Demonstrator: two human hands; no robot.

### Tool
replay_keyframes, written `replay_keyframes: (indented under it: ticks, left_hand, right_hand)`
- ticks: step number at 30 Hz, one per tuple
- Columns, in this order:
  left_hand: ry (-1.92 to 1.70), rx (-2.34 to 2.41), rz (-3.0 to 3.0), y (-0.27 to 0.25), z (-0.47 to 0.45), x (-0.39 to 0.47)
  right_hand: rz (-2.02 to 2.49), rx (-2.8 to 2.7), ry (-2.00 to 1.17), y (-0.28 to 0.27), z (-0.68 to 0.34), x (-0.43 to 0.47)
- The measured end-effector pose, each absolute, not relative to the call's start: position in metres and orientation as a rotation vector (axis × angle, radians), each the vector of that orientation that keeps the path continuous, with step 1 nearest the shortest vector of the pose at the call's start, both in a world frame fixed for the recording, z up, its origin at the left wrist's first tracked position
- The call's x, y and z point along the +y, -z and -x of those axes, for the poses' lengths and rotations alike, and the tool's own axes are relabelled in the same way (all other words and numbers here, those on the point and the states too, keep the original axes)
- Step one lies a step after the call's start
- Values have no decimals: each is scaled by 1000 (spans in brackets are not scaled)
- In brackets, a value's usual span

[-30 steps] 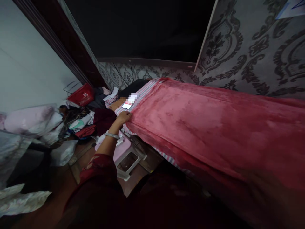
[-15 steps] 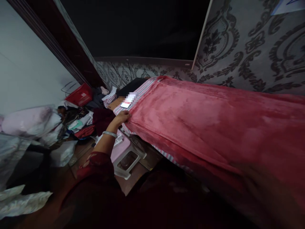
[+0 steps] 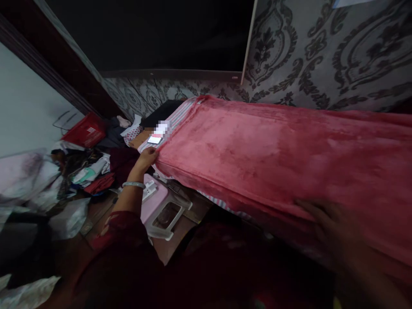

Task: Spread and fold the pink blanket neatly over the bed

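Note:
A red plush blanket [image 3: 225, 137] lies spread in a long strip over a striped cloth [image 3: 180, 112], whose edge shows at the far end and below the near side. My left hand [image 3: 148, 158] is closed on the blanket's near left corner, thumb and fingers together. Just beyond it, a phone [image 3: 155, 140] with a lit, partly blurred screen rests on the striped cloth. My right hand [image 3: 334, 223], dim and a little smeared, lies on the blanket near its front edge with the fingers stretched out.
A pink and white plastic stool [image 3: 157, 204] with a white power strip [image 3: 149, 189] on it stands below my left arm. Piled clothes [image 3: 92, 171], a red basket [image 3: 84, 131] and plastic bags [image 3: 69, 219] crowd the left. A large dark screen [image 3: 154, 38] hangs behind.
The view has swung slightly right, so everything sits further left. My left hand stays at the blanket's corner. My right hand shows more clearly, its fingers spread on the blanket.

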State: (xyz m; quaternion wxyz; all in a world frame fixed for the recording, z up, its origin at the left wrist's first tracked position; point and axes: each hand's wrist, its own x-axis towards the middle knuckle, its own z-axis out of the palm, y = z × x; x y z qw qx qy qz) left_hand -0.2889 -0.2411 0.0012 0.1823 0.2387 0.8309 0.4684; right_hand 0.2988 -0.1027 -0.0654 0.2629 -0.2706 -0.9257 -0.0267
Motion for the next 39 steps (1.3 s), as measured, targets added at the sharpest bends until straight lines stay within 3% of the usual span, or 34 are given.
replay_keyframes:
  ticks: [6,31,39]
  left_hand:
    - [-1249,2315,-664,-4,290,-240]
    - [-1221,2405,-425,-21,276,-226]
    - [-1168,2427,-615,-12,302,-227]
  right_hand:
    - [1113,-2265,247,40,-338,-94]
    - [1036,-2348,98,69,-382,-141]
    - [1156,-2373,226,60,-346,-158]
